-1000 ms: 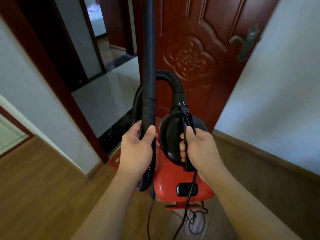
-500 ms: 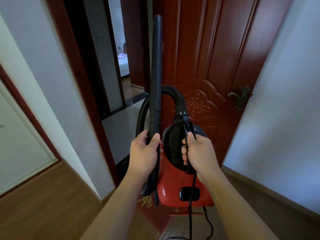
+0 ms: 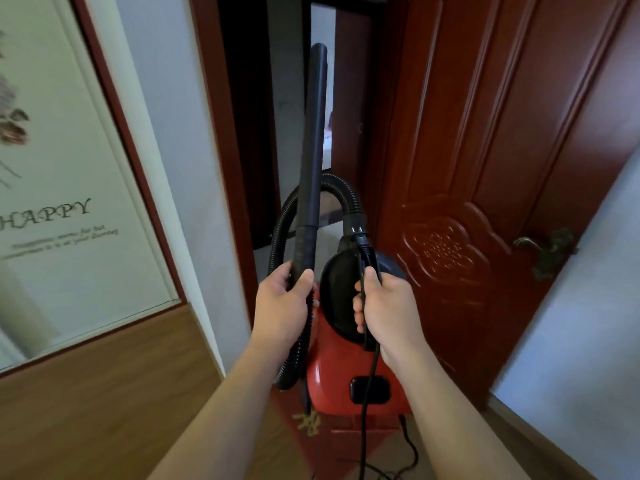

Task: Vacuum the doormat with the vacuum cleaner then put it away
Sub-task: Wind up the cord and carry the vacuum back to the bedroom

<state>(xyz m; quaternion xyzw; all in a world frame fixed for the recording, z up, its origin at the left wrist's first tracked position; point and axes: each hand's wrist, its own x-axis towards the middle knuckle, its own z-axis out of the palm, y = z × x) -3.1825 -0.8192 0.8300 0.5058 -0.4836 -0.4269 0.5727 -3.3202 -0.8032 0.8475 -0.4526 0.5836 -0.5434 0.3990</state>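
The left hand (image 3: 282, 303) curls round the long, smooth black tube (image 3: 312, 150) — it sticks up above the hand. Just beside it, the right hand (image 3: 385, 306) grips the shiny red vacuum cleaner (image 3: 329, 368) by its top — and its thin cord (image 3: 370, 382) too.

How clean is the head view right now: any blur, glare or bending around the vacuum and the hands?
Head view: the white framed poster with HAPPY lettering at left is motion-smeared, small print unreadable; the left hand, right hand and red canister vacuum cleaner at centre are sharp; wide-angle bending tilts the carved dark-red wooden door; the doorway gap behind the straight black plastic wand is blown out.
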